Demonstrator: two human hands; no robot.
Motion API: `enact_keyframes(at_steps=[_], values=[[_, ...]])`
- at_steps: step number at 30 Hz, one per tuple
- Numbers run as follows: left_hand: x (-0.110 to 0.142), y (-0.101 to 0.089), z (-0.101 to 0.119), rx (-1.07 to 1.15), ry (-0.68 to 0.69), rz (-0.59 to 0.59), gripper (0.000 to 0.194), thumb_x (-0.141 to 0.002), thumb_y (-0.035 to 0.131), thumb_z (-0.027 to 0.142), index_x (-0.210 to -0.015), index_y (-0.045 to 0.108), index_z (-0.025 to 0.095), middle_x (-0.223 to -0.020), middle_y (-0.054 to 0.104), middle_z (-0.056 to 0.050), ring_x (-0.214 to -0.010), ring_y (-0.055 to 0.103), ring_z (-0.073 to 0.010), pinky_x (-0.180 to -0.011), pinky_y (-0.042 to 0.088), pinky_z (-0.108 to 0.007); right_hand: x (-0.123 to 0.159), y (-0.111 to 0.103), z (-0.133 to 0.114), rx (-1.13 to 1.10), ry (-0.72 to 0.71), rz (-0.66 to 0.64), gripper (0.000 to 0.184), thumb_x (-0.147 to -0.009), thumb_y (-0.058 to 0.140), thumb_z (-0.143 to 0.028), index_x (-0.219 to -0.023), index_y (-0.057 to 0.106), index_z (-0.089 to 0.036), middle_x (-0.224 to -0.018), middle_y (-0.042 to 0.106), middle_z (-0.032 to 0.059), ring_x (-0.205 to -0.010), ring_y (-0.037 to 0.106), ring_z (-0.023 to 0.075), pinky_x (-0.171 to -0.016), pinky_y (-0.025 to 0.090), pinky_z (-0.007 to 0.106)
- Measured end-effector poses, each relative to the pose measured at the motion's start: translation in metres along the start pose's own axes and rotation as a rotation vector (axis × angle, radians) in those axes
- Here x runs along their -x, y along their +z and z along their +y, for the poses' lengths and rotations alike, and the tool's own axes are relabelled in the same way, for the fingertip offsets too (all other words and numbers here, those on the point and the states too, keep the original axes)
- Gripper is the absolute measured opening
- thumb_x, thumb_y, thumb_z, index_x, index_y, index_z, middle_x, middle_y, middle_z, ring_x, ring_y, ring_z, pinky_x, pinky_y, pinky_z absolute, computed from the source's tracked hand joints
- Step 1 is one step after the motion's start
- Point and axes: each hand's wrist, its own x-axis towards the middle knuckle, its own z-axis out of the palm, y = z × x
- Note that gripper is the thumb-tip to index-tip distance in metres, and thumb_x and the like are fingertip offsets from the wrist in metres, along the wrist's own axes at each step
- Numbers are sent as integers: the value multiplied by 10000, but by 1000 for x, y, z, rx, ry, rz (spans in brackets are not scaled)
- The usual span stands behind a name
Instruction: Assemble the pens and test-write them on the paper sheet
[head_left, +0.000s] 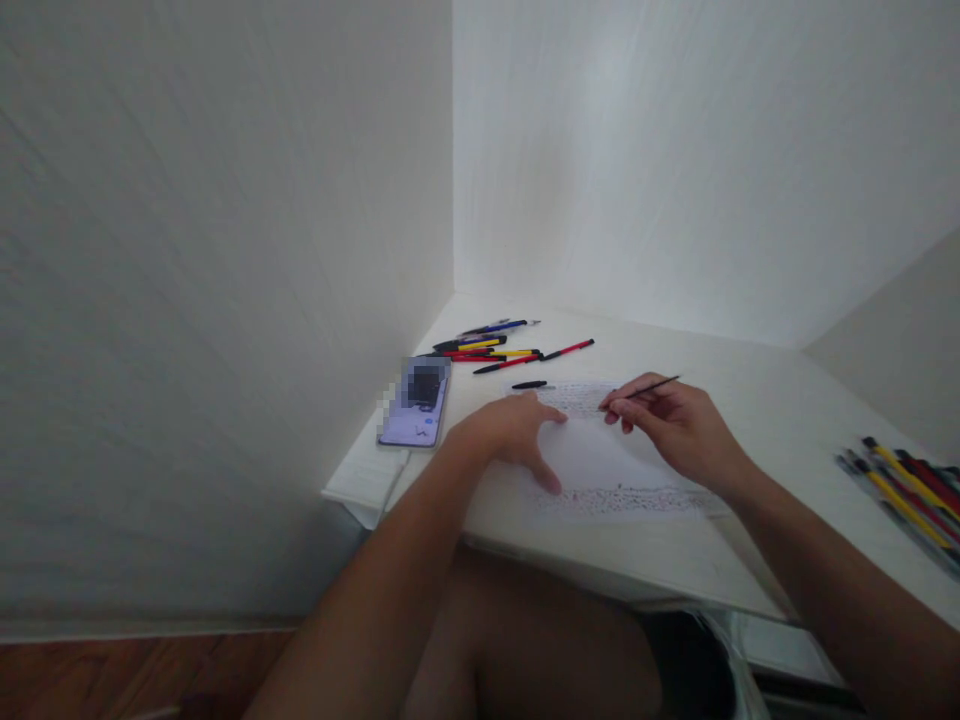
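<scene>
A white sheet of paper [600, 465] with lines of handwriting lies on the white desk [780, 420]. My left hand [517, 432] rests flat on the sheet's left part, fingers spread, holding it down. My right hand [675, 425] is closed round a thin black pen [645, 388], its tip touching the upper written lines of the paper. A black pen cap [529, 384] lies just beyond my left hand.
A pile of several coloured pens [502, 348] lies at the desk's far left corner. A phone [417, 402] with a cable sits at the left edge. More pens [907, 490] lie at the right. White walls close in behind and left.
</scene>
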Motion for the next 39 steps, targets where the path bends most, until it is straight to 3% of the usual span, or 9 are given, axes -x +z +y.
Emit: enact_keyframes(at_steps=[4,10,17,25,29,31,34,37,39], values=[[-1,1,-2,-2,12,2,1112,-515,808,723,-1486,444,323,-1421,480,-124,-1216,514,-334,-1052,401,-456,-24,7,15,-75,34,20,309,-807,750,-487,-880,712,-189,-795,745,82,-685,685,197,-640,564,350],[0,-1,-1,-19,13,-7,1108,-534,806,707,-1501,428,319,-1419,478,-126,-1214,515,-331,-1045,408,-434,-18,19,39,-64,120,-6,325,-799,756,-487,-915,741,-183,-824,762,99,-722,718,213,-650,587,345],[0,1,-5,-50,42,-7,1144,-529,783,756,-1505,430,273,-1412,490,-131,-1253,487,-336,-1072,379,-417,-20,15,39,-209,149,9,289,-763,787,-431,-895,759,-175,-922,770,112,-786,724,214,-729,605,379],[0,-4,-2,-7,-2,8,1076,-601,744,764,-1486,445,230,-1285,600,-93,-1088,584,-281,-941,444,-345,-23,12,49,-168,152,-23,219,-773,775,-387,-874,762,-194,-799,753,64,-669,676,167,-673,587,361],[-2,-3,-4,12,5,24,991,-662,716,747,-1463,471,219,-1277,619,-86,-1070,594,-265,-921,446,-339,-25,3,44,-232,132,100,224,-772,778,-374,-859,735,-172,-826,745,87,-701,679,177,-679,583,361],[-5,-4,-6,31,21,93,779,-790,631,694,-1393,548,208,-1174,667,-78,-977,616,-235,-845,455,-329,-27,-4,43,-269,134,217,223,-769,776,-360,-858,713,-165,-845,742,99,-708,679,178,-672,583,356],[-8,-8,-6,45,-17,378,427,-935,502,512,-1158,695,202,-909,696,-56,-779,597,-188,-711,420,-318,-31,-16,46,-289,106,414,209,-778,753,-349,-859,685,-169,-857,737,92,-708,673,165,-650,578,333],[-8,-11,-4,59,-58,628,315,-945,492,388,-967,735,188,-761,654,-43,-679,541,-164,-649,365,-311,-35,-28,53,-285,56,576,201,-781,739,-342,-872,668,-177,-881,735,83,-709,670,156,-606,556,305],[-8,-11,-4,68,-48,671,298,-941,501,366,-925,732,179,-731,638,-38,-652,517,-156,-633,342,-305,-36,-35,56,-292,48,634,194,-780,738,-332,-876,661,-183,-897,734,82,-708,670,152,-592,543,293]])
